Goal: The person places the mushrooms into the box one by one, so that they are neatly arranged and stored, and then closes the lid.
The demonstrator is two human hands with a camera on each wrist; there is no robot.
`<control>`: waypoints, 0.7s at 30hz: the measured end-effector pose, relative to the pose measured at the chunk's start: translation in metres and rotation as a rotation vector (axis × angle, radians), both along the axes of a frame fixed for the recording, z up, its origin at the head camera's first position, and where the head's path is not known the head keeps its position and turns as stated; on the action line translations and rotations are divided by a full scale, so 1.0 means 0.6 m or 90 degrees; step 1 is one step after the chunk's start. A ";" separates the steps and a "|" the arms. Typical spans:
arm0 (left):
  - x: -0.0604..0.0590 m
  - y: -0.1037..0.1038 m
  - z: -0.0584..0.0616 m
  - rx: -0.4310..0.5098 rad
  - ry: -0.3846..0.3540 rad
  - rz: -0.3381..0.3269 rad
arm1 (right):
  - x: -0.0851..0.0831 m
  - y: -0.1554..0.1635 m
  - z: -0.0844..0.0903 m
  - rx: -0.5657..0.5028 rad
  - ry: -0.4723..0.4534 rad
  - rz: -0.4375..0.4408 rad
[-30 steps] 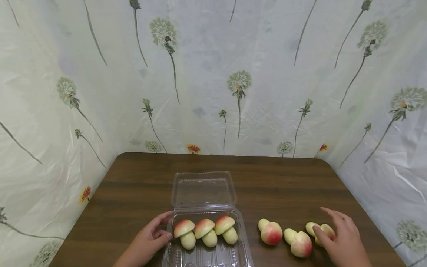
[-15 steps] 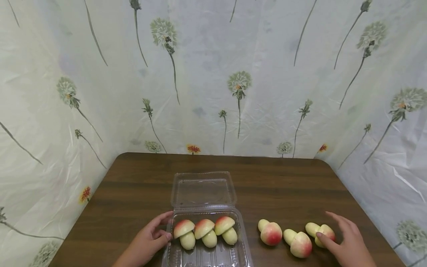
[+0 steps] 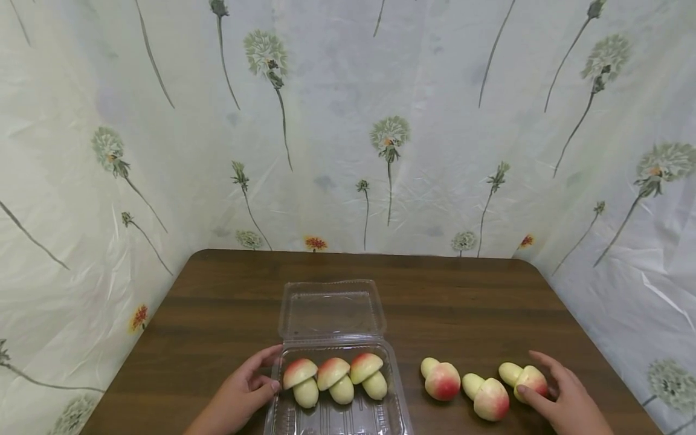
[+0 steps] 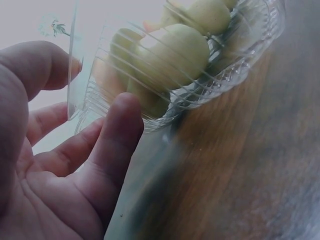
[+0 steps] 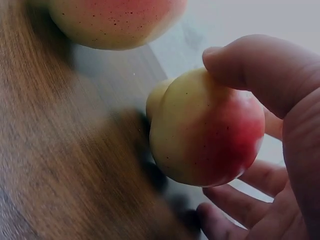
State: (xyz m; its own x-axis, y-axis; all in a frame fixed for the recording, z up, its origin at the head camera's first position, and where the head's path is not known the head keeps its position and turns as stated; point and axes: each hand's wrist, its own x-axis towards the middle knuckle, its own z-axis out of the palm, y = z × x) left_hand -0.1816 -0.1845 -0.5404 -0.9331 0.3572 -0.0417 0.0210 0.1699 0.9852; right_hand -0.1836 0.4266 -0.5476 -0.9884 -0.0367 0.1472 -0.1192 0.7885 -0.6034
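Note:
A clear plastic clamshell container (image 3: 399,393) lies with its lid (image 3: 333,313) folded back. Three toy mushrooms (image 3: 341,388), pale yellow with red-tinged caps, lie side by side inside. My left hand (image 3: 241,389) grips the container's left edge; in the left wrist view the thumb (image 4: 120,130) presses the ribbed wall and the fingers curl behind. At the right, my right hand (image 3: 571,402) holds the cap of another toy mushroom (image 3: 530,379), thumb on its near side and fingers on its far side. In the right wrist view that mushroom's cap (image 5: 205,130) sits between thumb and fingers.
Two more toy mushrooms, one left (image 3: 441,380) and one nearer the right hand (image 3: 489,399), lie on the brown wooden table (image 3: 446,302) between container and right hand. A floral sheet (image 3: 348,121) hangs behind the table and along both sides.
My right hand has drawn slightly right and closed its thumb and fingers around the rightmost toy mushroom. The left hand and the container have stayed in place.

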 end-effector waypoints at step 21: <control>-0.001 0.000 0.000 0.006 -0.006 -0.002 | 0.000 -0.001 0.009 -0.019 -0.154 -0.050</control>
State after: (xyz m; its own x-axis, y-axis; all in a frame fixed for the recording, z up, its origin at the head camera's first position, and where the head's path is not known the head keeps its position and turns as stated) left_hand -0.1820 -0.1844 -0.5404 -0.9318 0.3601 -0.0467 0.0125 0.1604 0.9870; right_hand -0.1838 0.4257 -0.5425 -0.9947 0.0417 -0.0942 0.0921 0.7706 -0.6306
